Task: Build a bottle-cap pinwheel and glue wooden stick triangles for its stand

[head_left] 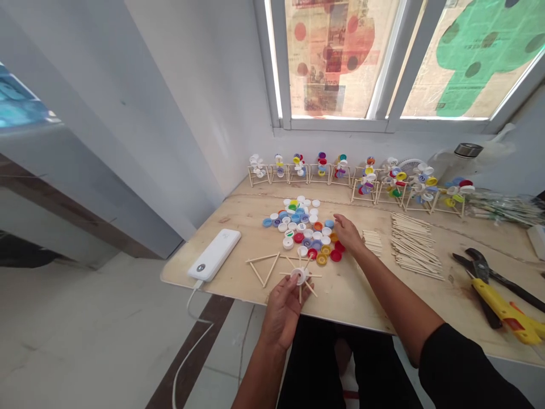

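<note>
My left hand (283,307) is closed on a white bottle cap with several thin sticks radiating from it like spokes (299,276), held just above the near edge of the wooden table (238,218). My right hand (348,232) reaches into a pile of coloured bottle caps (304,227), fingers curled down over the caps at the pile's right side; what it grips, if anything, is hidden. A triangle made of sticks (264,266) lies flat to the left of the spoked cap.
A white power bank (215,254) with a cable lies at the left edge. Stacks of loose sticks (413,244) lie to the right, then black pliers (485,272) and a yellow glue gun (506,309). A row of finished cap-and-stick models (361,176) lines the wall under the window.
</note>
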Motion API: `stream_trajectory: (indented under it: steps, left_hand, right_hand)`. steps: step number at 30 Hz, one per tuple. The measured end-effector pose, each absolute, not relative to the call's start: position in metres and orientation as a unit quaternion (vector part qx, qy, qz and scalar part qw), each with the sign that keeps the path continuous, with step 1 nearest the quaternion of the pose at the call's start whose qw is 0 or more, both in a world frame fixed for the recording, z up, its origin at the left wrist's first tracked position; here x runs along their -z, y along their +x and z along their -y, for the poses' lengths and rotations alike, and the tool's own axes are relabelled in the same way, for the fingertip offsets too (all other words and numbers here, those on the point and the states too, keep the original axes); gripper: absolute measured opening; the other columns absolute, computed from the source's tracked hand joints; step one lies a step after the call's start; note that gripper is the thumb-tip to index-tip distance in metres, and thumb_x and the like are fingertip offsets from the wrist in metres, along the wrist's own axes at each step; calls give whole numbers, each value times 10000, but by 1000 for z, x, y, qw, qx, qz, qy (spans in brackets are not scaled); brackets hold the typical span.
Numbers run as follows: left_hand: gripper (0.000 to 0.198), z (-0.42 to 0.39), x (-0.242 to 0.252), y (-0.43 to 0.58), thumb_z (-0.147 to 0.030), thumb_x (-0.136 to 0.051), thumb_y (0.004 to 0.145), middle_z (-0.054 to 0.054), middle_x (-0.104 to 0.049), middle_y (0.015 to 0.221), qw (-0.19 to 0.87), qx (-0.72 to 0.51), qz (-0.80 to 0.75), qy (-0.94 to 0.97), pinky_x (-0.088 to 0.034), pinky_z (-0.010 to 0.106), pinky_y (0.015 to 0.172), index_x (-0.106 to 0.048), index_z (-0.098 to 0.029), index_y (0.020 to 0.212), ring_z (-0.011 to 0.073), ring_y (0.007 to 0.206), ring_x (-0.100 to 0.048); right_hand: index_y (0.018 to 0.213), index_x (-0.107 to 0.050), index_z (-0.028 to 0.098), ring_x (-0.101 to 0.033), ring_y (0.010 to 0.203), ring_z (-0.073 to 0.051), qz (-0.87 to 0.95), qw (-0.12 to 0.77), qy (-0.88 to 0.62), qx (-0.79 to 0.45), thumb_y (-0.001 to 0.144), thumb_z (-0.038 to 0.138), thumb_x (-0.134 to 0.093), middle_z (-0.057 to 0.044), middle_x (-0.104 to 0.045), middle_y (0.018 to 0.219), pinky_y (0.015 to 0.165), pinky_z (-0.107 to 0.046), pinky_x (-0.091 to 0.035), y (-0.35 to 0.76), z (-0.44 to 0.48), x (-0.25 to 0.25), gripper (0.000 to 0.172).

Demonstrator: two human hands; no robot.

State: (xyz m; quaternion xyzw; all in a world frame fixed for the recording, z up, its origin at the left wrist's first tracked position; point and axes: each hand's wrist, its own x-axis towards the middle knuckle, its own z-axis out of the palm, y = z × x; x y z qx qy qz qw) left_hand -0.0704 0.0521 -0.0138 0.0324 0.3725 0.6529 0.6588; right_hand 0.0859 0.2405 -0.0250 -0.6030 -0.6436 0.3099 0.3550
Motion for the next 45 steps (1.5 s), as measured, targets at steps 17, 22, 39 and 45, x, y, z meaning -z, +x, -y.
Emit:
stream_trajectory:
  steps: [17,22,39,45]
  left_hand:
    - [235,-51,13,-70,-186,-781,625,73,-705,931,664,-646,-373,54,-510,322,874,-640,-139,807,193,881,-673]
    - [247,-50,9,-66,-211,-795,613,55,-700,852,664,-642,-375,84,-506,287,837,-647,-133,796,172,825,-670]
    - [340,-18,-6,-24,-217,-820,566,33,-706,835,623,-637,-406,202,-455,272,825,-665,-147,861,146,795,-642]
    - [329,-4,-14,-16,-214,-799,609,66,-720,889,626,-600,-410,283,-461,268,800,-671,-143,905,170,837,-646]
  right_hand:
    - [1089,-646,203,-577,1096,-217,654,413,-552,-311,813,273,-430,-65,-662,1143,976,-396,-417,100,-211,9,357]
    - [994,-682,203,-608,1040,-226,650,420,-533,-343,823,347,-475,-61,-689,1083,946,-393,-436,112,-160,-8,304]
    - [1012,-667,221,-590,1036,-230,636,379,-462,-488,785,435,-600,-64,-674,1083,962,-398,-413,131,-45,-28,319]
    - [935,-676,203,-607,904,-191,639,375,-440,-507,776,418,-613,-59,-657,1088,832,-329,-472,133,-31,-30,274]
